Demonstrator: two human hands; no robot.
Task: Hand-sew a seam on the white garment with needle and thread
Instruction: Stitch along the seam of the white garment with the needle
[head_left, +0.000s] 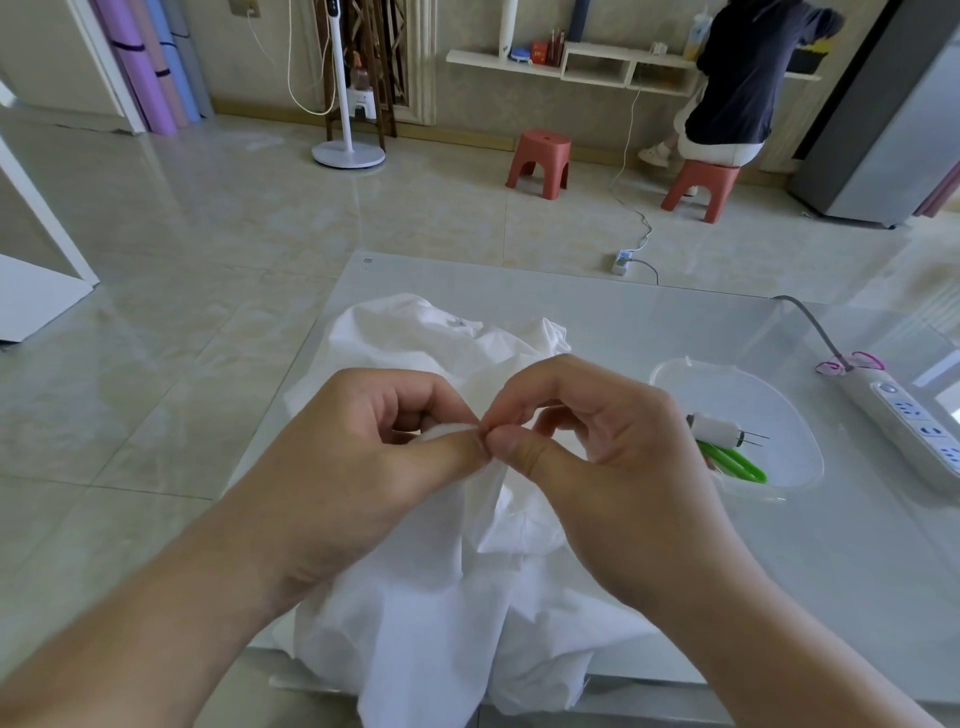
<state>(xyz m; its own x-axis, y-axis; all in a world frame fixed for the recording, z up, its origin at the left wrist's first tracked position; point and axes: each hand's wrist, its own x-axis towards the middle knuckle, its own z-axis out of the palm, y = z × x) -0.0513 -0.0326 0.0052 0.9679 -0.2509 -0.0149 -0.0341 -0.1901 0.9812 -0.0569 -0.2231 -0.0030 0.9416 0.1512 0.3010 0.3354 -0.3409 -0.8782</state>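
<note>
Both hands meeting over the garment (447, 571) on the table (649, 322): left hand (363, 457) pinching a raised fold, right hand (597, 457) pinching at the same spot, probably the needle, too small for telling. Seemingly stitching mid-seam; no finished stitches showing. Spool (714, 430) and scissors (732, 462) lying in the tray (675, 371), so cutting probably remaining.
</note>
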